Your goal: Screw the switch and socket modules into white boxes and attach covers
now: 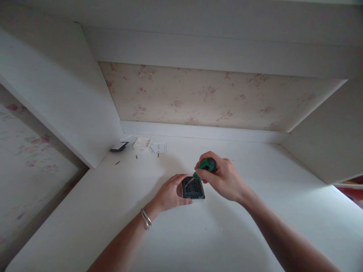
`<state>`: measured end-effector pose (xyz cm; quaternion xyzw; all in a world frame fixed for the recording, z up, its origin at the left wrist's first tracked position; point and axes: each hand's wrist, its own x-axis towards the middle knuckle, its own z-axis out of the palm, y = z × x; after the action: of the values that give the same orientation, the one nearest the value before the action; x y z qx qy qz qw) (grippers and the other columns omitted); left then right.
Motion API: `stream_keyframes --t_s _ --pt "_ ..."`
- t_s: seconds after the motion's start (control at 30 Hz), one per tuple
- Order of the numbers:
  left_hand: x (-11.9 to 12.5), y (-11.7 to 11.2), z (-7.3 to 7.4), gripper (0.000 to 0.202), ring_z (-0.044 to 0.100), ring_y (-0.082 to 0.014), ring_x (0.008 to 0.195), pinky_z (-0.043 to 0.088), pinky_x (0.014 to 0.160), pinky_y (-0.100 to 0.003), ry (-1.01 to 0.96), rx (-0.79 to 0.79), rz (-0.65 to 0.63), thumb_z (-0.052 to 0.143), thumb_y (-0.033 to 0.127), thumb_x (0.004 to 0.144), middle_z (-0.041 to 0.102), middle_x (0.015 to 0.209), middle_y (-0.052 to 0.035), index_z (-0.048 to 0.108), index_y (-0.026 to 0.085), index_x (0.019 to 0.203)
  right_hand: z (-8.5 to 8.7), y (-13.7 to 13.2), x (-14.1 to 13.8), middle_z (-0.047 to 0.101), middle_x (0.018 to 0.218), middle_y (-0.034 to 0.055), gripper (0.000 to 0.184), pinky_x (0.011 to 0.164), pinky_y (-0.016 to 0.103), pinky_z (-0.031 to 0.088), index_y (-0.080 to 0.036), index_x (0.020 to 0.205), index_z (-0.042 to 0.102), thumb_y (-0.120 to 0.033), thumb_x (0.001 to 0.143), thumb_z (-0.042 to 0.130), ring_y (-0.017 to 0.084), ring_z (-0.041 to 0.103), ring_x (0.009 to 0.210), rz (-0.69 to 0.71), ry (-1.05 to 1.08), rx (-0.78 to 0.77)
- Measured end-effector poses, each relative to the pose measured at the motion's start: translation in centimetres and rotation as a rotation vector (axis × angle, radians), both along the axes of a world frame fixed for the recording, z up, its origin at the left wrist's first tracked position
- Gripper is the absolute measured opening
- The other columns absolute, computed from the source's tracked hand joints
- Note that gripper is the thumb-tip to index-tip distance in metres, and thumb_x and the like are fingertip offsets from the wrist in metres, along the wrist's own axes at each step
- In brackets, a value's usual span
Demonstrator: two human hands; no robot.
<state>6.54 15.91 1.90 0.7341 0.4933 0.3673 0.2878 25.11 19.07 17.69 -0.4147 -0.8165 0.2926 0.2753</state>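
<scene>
Basically, the dark box (195, 191) sits between the hands, face up, lying just left of and nearer the wearer than the right-hand grip. Roughly square, so no useful long axis; the one that counts is the screwdriver's (203, 165). It slants from the right hand (222, 179) down and left onto the box, tip over the face's left part, on the left-hand side. Tip contact: can't tell.

Right hand: wrapped around the green handle, thumb alongside, reaching the box only through the tool. Left hand (169, 192): closer of the two, cupped round the box's left side, fingers at the far edge, thumb at the near one, a gap at the palm.

Further out, beyond and left of both grips on the white desk (119, 204): white tray (141, 144), white frame (159, 147), black piece (119, 147), three small dark screws (136, 156).
</scene>
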Motion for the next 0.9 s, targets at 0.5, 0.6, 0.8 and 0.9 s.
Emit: stream_keyframes --t_s 0.5,0.6,0.8,0.9 --pt "-0.01 -0.39 0.34 0.081 0.051 -0.0255 0.114 0.04 0.1 -0.04 -0.077 0.026 -0.029 0.083 0.03 0.058 0.052 0.126 -0.0056 0.043 0.027 0.129 0.03 -0.45 0.25 0.062 0.069 -0.0031 0.009 0.056 0.024 0.04 -0.022 0.087 0.055 -0.022 0.078 0.057 0.012 0.054 0.057 -0.002 0.05 -0.012" --pt "0.03 -0.45 0.51 0.08 0.05 -0.0253 0.114 0.04 0.1 -0.04 -0.074 0.028 -0.033 0.083 0.028 0.058 0.052 0.125 -0.0056 0.044 0.026 0.127 -0.08 -0.36 0.32 0.065 0.075 -0.0016 0.011 0.056 0.025 0.041 -0.022 0.088 0.054 -0.022 0.077 0.057 0.011 0.054 0.057 -0.025 0.089 -0.029" --pt "0.06 -0.49 0.6 0.079 0.05 -0.0265 0.115 0.039 0.101 -0.041 -0.069 -0.009 -0.022 0.082 0.031 0.059 0.051 0.126 -0.0065 0.044 0.026 0.128 -0.27 -0.33 0.18 0.065 0.073 -0.0018 0.009 0.055 0.025 0.041 -0.022 0.086 0.055 -0.021 0.077 0.056 0.012 0.055 0.057 -0.019 0.072 -0.031" --pt "0.0 -0.44 0.57 0.08 0.048 -0.0265 0.117 0.038 0.103 -0.042 -0.061 -0.007 -0.024 0.082 0.033 0.059 0.05 0.128 -0.007 0.044 0.025 0.129 -0.27 -0.22 0.18 0.065 0.074 -0.0017 0.01 0.056 0.026 0.042 -0.022 0.086 0.055 -0.022 0.077 0.056 0.012 0.055 0.057 -0.023 0.075 -0.024"
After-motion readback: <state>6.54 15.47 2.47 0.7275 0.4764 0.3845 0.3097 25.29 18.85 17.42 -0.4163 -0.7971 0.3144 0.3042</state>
